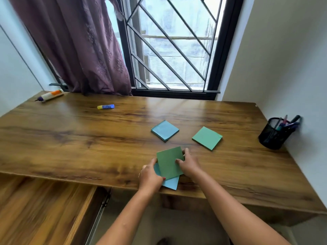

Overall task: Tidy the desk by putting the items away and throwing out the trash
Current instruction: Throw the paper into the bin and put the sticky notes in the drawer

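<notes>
A dark green note pad [169,162] lies on top of a light blue pad [170,183] at the front edge of the wooden desk [79,142]. My left hand [150,177] grips the pair from the left. From the right, my right hand [188,164] holds the green pad, thumb on top. Farther back lie a blue pad [165,130] and a mint green pad [207,137]. A blue and yellow glue stick [105,106] rests mid-left. At the far left corner a white, orange-labelled glue tube [50,95] lies on its side.
A black mesh pen holder [273,135] with several pens stands at the right wall. An open wooden drawer [44,209] juts out below the desk at the lower left. A purple curtain [85,50] and a barred window [171,46] sit behind the desk.
</notes>
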`<state>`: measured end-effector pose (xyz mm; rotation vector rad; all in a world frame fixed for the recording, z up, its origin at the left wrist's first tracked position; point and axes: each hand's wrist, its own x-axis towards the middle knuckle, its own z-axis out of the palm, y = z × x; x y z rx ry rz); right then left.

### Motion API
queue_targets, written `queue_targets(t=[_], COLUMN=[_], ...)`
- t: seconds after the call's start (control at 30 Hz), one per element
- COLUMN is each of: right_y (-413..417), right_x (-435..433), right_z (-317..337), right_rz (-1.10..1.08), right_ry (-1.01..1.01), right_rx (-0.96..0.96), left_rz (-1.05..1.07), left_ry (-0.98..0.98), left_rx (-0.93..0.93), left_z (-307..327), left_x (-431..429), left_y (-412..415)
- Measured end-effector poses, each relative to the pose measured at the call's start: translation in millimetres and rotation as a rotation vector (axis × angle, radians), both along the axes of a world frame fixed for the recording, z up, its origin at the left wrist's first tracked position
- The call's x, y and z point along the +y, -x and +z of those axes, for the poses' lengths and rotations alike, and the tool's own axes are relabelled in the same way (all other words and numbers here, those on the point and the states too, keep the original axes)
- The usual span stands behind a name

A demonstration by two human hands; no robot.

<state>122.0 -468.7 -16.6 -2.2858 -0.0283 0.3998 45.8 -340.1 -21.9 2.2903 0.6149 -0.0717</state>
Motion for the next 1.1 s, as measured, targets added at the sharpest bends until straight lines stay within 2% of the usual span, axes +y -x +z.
queue_targets(t=[0.07,0.2,0.37,0.5,0.67,0.83,0.93,1.03,1.1], right_y=[4.7,20.3,50.6,73.4,106.7,155.0,184.8,217.3,238.7], right_x=[1.2,6.9,29.2,62.0,126.6,209.5,250.9,282.8,298.8], right_z=[-0.2,1.7,8.5,10.2,16.8,11.5,6.0,-0.1,-3.1], right_rz=[-0.007,-0.014,-0.036,-0.031,-0.001,-0.109,-0.182,-0.245,-0.233], right_ry=[-0.09,-0.369,-0.84,-0.971,-1.028,-1.167,-1.163,-1.141,-1.117], right_rx=[0.02,0.19,0.444,0.462,0.504,0.538,0.532,0.545,0.548], left_rz=[0.007,-0.03,-0.095,-0.067,0.005,0.048,0.227,0.652,0.805], left_ry=[0.023,0.015,0.118,0.348,0.545,0.537,0.578,0.911,1.052], left_rx=[-0.062,-0.158,-0.234,-0.323,-0.418,-0.399,-0.391,-0.409,-0.403], left_z=[2.8,12.7,25.5,27.8,28.3,23.0,14.4,4.3,3.5], left_x=[2.5,18.0,51.1,86.5,156.4,267.1,328.6,375.0,396.2], left_y=[9.5,26.4,48.6,71.0,113.5,178.7,220.9,259.1,281.8])
